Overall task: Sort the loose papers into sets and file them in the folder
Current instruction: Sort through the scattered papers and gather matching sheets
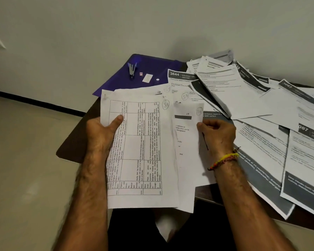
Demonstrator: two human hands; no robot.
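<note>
My left hand (102,131) grips a sheet with a printed table (139,151) by its left edge, thumb on top; a circled "S-1" is written in its corner. My right hand (216,134) pinches the right edge of a second sheet (186,160) marked "S-7", which lies partly under the first. More marked sheets fan out just behind these two. A blue folder (152,67) lies flat at the table's far left corner. Loose printed papers (243,91) cover the right half of the dark table (71,144).
A stapler (132,69), a small staple box (141,74) and a white label (147,78) rest on the folder. The wall stands close behind the table. Pale floor stretches to the left. Papers overhang the table's near right edge (288,212).
</note>
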